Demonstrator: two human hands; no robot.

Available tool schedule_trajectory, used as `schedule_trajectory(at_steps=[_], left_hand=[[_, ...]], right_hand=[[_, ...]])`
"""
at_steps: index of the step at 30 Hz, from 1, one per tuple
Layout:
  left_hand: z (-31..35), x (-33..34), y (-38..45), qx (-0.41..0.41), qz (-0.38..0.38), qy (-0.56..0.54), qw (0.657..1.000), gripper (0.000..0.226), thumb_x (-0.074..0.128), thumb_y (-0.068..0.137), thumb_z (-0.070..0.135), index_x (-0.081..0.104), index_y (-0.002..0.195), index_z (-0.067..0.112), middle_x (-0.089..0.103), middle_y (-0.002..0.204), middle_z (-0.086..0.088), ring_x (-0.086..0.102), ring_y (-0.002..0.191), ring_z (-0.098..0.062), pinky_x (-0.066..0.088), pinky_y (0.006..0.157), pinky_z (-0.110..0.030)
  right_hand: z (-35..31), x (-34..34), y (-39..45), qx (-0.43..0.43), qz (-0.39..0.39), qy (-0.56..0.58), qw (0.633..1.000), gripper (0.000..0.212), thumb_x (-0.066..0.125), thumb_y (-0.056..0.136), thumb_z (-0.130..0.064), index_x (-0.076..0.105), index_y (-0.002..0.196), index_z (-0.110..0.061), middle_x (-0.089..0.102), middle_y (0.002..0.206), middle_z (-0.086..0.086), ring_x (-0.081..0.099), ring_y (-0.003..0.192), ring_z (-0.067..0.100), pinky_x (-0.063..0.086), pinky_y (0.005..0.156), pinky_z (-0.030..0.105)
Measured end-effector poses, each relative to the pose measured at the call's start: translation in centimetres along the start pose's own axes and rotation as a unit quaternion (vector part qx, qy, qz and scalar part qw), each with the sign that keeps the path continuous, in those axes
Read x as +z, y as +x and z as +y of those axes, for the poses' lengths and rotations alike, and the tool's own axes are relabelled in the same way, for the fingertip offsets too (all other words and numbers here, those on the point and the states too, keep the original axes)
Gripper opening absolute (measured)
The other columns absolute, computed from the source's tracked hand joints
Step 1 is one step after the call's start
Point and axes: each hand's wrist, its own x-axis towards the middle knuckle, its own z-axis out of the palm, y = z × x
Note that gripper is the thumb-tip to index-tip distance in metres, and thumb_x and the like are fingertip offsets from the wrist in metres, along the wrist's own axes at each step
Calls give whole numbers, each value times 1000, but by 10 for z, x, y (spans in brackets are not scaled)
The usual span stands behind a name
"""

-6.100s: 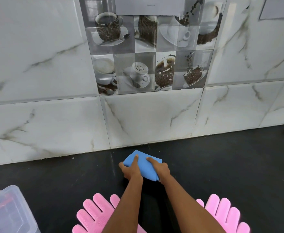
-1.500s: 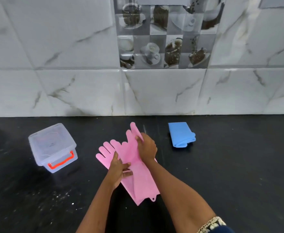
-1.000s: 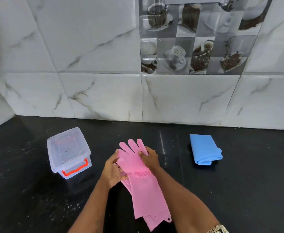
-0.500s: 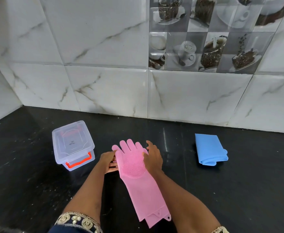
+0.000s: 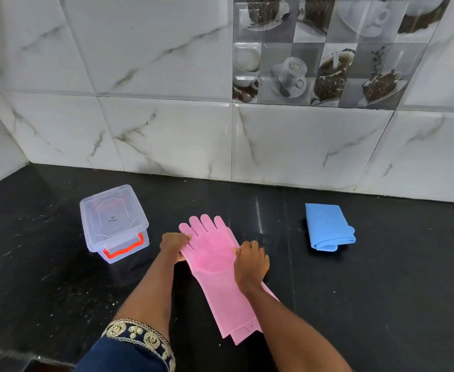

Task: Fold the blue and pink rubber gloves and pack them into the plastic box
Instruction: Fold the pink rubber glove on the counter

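Two pink rubber gloves (image 5: pixel 215 264) lie stacked flat on the black counter (image 5: pixel 381 291), fingers pointing toward the wall and cuffs toward me. My left hand (image 5: pixel 173 245) holds the stack's left edge beside the palm, fingers curled onto it. My right hand (image 5: pixel 251 261) holds the right edge at the same height with bent fingers. The blue gloves (image 5: pixel 328 229) sit folded into a small bundle to the right, apart from both hands. A clear plastic box (image 5: pixel 113 221) with its lid on and an orange handle stands to the left of the pink gloves.
A white marble-tiled wall (image 5: pixel 167 135) runs along the back of the counter, with a corner at the far left. Bare black counter lies between the pink gloves and the blue bundle.
The blue gloves, pressed under both hands earlier, now lie folded on the right. The pink gloves were laid one on the other and flattened; both hands have closed in on the stack's side edges.
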Motion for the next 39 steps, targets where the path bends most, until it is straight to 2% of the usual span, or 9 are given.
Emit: schedule_trajectory(at_steps=[7,13,19,24,26,29,32,36,39], left_hand=[[-6,0,-5,6,-22,13,1000,37,63,84,9,51,119,5,58,112,-16,58,95,-29,56,88,-42],[-8,6,-4,59,16,141,988,33,61,87,16,54,117,5,60,110,-14,60,99,-28,55,92,-41],[-16,17,-6,132,81,277,948,29,48,97,21,58,120,6,60,120,-13,61,107,-26,50,91,-37],[-25,25,-9,166,142,360,907,46,52,97,31,41,139,16,38,143,-14,49,125,-30,50,97,-39],[-31,23,-10,208,186,417,865,54,53,96,36,33,142,17,36,147,-13,44,132,-30,45,104,-39],[-40,20,-12,359,232,509,747,43,52,96,29,41,135,16,48,135,-8,52,120,-22,47,99,-32],[-55,25,-25,501,122,592,620,34,41,97,12,44,131,9,47,130,-6,51,115,-22,51,84,-35],[-79,19,-44,554,6,573,604,40,44,94,11,40,133,13,49,127,-3,53,107,-20,52,81,-32],[-92,9,-51,592,-12,588,551,42,50,91,15,44,133,15,52,126,-5,51,106,-21,46,90,-32]], right_hand=[[3,-6,-1,36,-12,43,998,19,48,99,-27,56,113,-16,63,110,-1,61,91,14,52,79,23],[4,-13,-3,53,-28,50,997,25,51,97,-35,60,113,-17,61,115,0,62,95,15,51,77,23],[12,-14,-7,51,-12,20,998,33,48,95,-46,64,97,-17,61,104,-2,56,86,11,43,68,24],[18,-18,-11,33,-16,15,999,35,49,93,-49,64,97,-17,60,105,-1,56,87,12,44,72,26],[19,-21,-14,37,-27,18,999,40,48,93,-52,59,109,-16,61,110,0,61,93,15,47,78,29],[18,-26,-20,47,-50,-16,998,52,43,93,-58,52,119,-14,66,107,2,66,94,18,46,75,28],[8,-30,-26,44,-79,-78,993,59,35,93,-63,61,107,-11,68,99,3,66,89,19,42,67,28],[6,-29,-39,49,-126,-91,987,66,34,91,-67,66,104,-10,68,103,7,66,92,21,47,70,29],[9,-33,-48,70,-148,-44,986,64,40,90,-67,64,110,-10,66,111,8,65,100,23,50,79,31]])
